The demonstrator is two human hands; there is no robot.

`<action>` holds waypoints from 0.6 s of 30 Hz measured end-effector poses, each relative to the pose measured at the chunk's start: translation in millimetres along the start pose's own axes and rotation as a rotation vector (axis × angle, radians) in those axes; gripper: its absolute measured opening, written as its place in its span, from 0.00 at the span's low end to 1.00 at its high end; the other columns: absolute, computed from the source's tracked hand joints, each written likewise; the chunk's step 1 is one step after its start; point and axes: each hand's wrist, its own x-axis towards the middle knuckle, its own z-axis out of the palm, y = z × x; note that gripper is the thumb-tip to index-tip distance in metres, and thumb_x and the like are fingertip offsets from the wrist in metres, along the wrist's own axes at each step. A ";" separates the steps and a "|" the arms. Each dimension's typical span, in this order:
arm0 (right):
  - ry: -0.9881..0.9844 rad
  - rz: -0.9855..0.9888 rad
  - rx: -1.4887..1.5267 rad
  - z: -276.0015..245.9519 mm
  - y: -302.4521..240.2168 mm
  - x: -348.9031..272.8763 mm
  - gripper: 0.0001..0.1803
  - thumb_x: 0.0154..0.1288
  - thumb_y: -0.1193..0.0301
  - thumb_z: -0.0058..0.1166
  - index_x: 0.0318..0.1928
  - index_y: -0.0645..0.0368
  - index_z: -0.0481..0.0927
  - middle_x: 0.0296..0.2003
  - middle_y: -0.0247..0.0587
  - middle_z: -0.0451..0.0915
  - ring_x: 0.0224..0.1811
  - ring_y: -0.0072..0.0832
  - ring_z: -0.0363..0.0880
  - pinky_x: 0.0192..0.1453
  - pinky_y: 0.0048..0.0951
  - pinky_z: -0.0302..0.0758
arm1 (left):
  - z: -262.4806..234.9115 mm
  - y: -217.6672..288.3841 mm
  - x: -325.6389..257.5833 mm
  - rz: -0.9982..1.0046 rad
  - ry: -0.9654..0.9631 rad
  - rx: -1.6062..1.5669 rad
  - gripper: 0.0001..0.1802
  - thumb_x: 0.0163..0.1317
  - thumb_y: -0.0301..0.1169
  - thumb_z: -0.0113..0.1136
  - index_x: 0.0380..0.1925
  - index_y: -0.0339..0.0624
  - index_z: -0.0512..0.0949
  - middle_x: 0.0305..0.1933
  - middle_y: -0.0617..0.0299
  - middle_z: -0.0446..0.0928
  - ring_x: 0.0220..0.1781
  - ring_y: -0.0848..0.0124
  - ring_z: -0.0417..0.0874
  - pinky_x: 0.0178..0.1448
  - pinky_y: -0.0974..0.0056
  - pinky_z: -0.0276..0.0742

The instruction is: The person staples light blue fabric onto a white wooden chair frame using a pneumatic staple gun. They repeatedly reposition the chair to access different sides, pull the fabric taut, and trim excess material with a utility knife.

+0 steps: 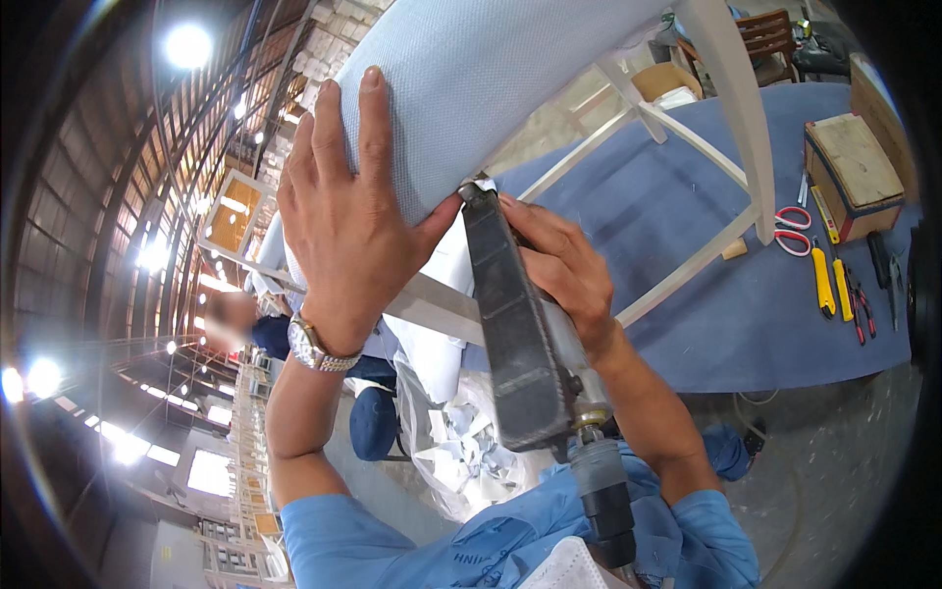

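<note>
A chair with a pale wooden frame (741,128) lies tipped over in front of me, its padded part covered in light blue woven fabric (491,59). My left hand (348,211) rests on that fabric with the fingers stretched out, a wristwatch (319,348) on its wrist. The left thumb tip is beside the nose of a black air staple gun (515,334). My right hand (569,265) is wrapped round this gun from the right, and its nose meets the fabric's edge. The gun hides part of the right fingers.
The blue-covered table (677,353) bears the chair. At its right lie red-handled scissors (793,231), yellow-handled knives (822,283), red-handled pliers (862,312) and a cardboard box (852,177). Below stands a clear bag of scraps (466,447). Another person (270,334) is at the left.
</note>
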 end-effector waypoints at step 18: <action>-0.144 -0.027 -0.025 1.4 10.4 11.6 0.16 0.48 0.73 0.67 0.41 0.55 0.84 0.59 0.46 0.83 0.51 0.45 0.84 0.51 0.39 0.84 | 17.5 12.7 -7.8 -0.110 0.018 0.029 0.53 0.56 0.41 0.74 0.79 0.65 0.54 0.78 0.38 0.55 0.73 0.38 0.62 0.67 0.32 0.61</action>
